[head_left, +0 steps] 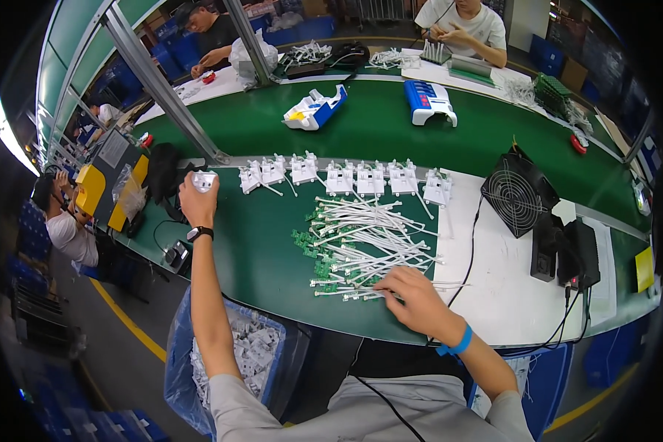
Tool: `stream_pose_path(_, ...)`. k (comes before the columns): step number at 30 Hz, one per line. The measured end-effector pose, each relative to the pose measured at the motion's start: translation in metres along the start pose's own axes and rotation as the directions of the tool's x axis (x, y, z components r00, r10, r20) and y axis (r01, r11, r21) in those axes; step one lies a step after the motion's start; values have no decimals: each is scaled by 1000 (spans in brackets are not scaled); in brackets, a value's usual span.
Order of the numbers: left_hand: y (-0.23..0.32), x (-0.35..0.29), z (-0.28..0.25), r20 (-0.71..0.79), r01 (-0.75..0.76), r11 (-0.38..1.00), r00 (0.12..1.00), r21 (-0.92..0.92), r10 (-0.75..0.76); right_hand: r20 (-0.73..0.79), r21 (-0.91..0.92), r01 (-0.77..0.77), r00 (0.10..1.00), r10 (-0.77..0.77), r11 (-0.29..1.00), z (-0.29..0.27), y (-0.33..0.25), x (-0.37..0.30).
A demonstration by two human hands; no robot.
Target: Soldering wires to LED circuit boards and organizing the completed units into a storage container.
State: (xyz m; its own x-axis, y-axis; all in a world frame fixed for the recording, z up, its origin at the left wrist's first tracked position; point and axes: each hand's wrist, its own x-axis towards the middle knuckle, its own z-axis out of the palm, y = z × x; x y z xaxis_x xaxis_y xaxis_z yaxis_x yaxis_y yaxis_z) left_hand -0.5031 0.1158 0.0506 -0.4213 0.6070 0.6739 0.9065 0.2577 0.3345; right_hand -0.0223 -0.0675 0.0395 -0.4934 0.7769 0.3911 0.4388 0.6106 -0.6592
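My left hand [198,202] is raised at the left end of the green worktop, its fingers closed round a small white plastic housing [205,181]. My right hand [414,296] is at the near side of a pile of white cables [372,228]. Its thumb and forefinger pinch toward one white cable [355,293] at the pile's near edge; the fingertips are partly hidden. Small green circuit boards [324,267] lie at the cables' left ends. Behind the pile stands a row of several white plastic housings [339,179], some with cables trailing from them.
A black fan [510,193] and black power boxes [578,250] stand at the right, with loose wires. A blue bin [276,361] of white parts sits below the worktop's left. Blue-and-white casings [430,103] rest on the green conveyor [376,136]. Co-workers sit beyond it.
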Motion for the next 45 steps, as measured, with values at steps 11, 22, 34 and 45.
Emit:
stream_pose_path(11,109,-11,-65,739,792,-182,610,-583,286,-112,-200,14,993,-37,980,30,-7,30)
stream_pose_path(22,224,-94,-111,707,962,47,164,-269,688,-724,458,84,613,316,885,-56,-14,48)
stream_pose_path(34,291,-156,-144,738,857,500,-259,-121,623,-606,-83,154,776,-173,985,-85,-40,5)
stream_pose_path(45,315,-173,-158,789,716,648,-231,-259,570,-437,-205,237,846,-305,950,-93,-34,-5)
